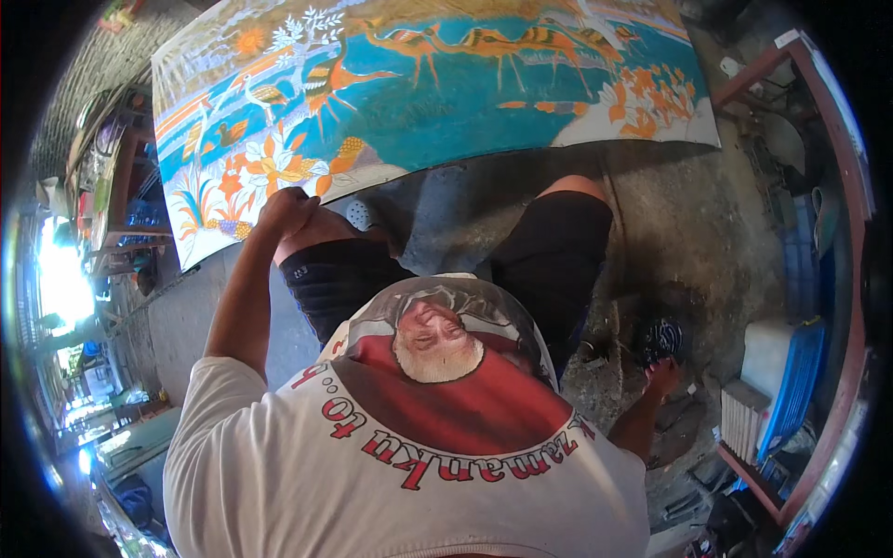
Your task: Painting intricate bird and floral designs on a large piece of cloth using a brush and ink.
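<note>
My left hand [290, 210] rests on my left knee, its fingers curled closed. Whatever it may hold is hidden under the fingers. Right beyond that knee is the lower edge of a large painted panel [437, 121], showing orange long-legged birds, teal water and white-and-orange flowers. My right hand [661, 378] reaches low at my right side, beside a small round dark object with a pale pattern [663, 340]. Reddish marks show at its fingertips. Its fingers are too small and dim to tell whether they grip anything.
At the right stands a reddish-brown frame [851, 177], with a blue-and-white box-like object [786, 372] inside it. A wooden shelf [130, 181] with assorted items is at the left. Stained concrete floor [670, 223] lies beside my right leg, and a pale clog [360, 215] shows below the panel.
</note>
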The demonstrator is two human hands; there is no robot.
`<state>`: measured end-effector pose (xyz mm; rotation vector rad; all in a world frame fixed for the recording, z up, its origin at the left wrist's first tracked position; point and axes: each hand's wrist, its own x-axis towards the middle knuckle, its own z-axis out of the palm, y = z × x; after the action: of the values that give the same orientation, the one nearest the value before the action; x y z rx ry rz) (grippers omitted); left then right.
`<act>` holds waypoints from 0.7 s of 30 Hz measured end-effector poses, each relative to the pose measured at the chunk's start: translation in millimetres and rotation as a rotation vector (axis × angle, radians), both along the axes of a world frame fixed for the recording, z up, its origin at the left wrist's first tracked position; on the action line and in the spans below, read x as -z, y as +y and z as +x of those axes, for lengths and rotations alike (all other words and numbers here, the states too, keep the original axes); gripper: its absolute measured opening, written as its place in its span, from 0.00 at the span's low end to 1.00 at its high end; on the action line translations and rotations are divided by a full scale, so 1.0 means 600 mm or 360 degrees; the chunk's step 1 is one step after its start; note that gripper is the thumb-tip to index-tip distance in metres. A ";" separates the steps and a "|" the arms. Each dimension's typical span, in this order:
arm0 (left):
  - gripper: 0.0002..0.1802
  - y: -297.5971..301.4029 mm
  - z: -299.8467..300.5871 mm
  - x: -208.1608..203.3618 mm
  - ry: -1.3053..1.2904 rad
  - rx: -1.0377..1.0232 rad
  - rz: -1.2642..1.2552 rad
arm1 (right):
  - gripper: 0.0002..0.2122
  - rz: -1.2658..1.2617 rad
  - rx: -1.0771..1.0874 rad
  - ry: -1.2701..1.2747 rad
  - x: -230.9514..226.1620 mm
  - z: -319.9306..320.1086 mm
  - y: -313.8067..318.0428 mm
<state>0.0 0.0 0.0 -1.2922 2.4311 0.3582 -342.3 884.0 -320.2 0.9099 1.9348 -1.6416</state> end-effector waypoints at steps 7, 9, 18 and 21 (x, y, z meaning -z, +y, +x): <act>0.16 -0.106 0.106 0.127 -0.0165 0.1332 -0.0477 | 0.28 -0.0519 0.0560 0.0089 -0.039 0.012 0.010; 0.12 -0.119 0.114 0.087 -0.0185 0.1211 -0.0586 | 0.22 0.0490 -0.0174 0.0052 -0.038 0.020 -0.087; 0.21 -0.019 -0.012 0.031 -0.0086 0.0860 -0.0304 | 0.15 0.1394 -0.0306 0.0296 -0.051 0.013 -0.079; 0.29 0.120 -0.038 -0.078 -0.0654 0.0662 -0.0287 | 0.19 0.2045 -0.1151 0.0490 -0.039 0.012 -0.156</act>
<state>-22.9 71.9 47.0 -0.7885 2.3229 -0.2230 -335.0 790.1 -296.9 0.1695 3.0039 0.0050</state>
